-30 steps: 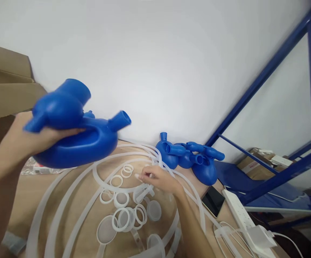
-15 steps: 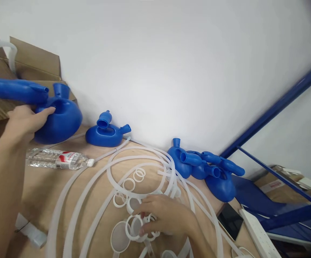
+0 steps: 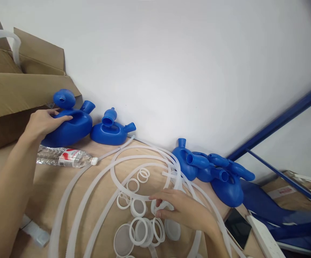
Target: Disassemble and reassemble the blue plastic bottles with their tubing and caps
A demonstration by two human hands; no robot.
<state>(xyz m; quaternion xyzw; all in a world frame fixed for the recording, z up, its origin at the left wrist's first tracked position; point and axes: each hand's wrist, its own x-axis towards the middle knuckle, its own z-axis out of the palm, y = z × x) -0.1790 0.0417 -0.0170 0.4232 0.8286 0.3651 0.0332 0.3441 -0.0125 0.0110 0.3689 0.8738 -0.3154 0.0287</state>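
My left hand (image 3: 46, 122) grips a blue urinal bottle (image 3: 76, 129) by its handle area, thumb across the top. This bottle sits at the table's left, beside a cardboard box. A second blue urinal bottle (image 3: 109, 134) stands just to its right against the wall. My right hand (image 3: 177, 204) is low over loose parts, its thumb and fingers around a translucent white cap (image 3: 166, 206). White sealing rings (image 3: 132, 185) and round caps (image 3: 123, 240) lie scattered to the left of and below this hand. Part of the cap is hidden by the fingers.
Long translucent hoses (image 3: 77, 200) curve across the table. A clear plastic bottle (image 3: 69, 157) lies near my left forearm. Several blue urinal bottles (image 3: 226, 190) cluster on the right. A phone (image 3: 238, 227) and a white power strip (image 3: 264, 238) lie by the right edge. The cardboard box (image 3: 23, 89) stands left.
My left hand has brought the blue urinal bottle rightward and down, turning it beside the second one. My right hand has shifted right from the ring pile to the cap.
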